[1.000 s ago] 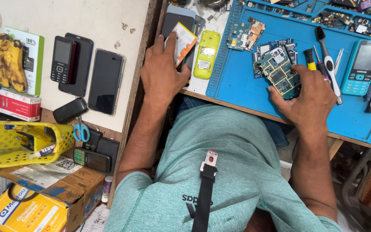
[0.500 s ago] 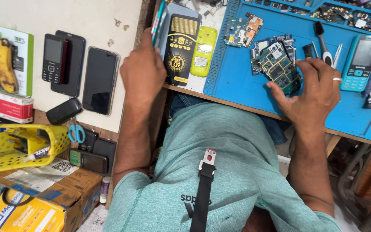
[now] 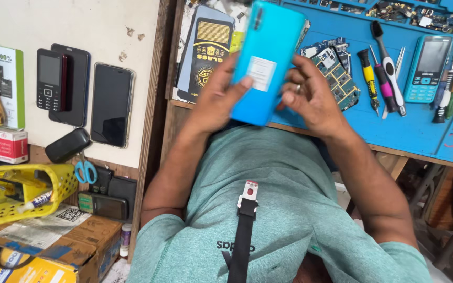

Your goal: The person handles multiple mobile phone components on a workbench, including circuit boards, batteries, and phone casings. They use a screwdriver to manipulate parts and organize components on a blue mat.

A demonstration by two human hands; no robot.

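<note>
Both of my hands hold a light blue smartphone (image 3: 266, 57) with its back facing up, above the near edge of the bench. My left hand (image 3: 217, 99) grips its left side, thumb on the back near a white sticker. My right hand (image 3: 313, 99), with a ring on one finger, grips the right side. Under the phone lie green circuit boards (image 3: 342, 76) on a blue work mat (image 3: 420, 131). A black and gold flat package (image 3: 205, 52) lies just left of the phone.
Screwdrivers (image 3: 367, 73), a brush (image 3: 386, 57) and a teal keypad phone (image 3: 427, 68) lie on the mat to the right. On the white surface at left are a black keypad phone (image 3: 51, 78) and a dark smartphone (image 3: 112, 105). Below them are scissors (image 3: 85, 170), a yellow basket (image 3: 22, 194) and cardboard boxes (image 3: 64, 246).
My left hand left the black and gold package and my right hand left the circuit board. Both hands now hold up a blue smartphone that was not in hand before.
</note>
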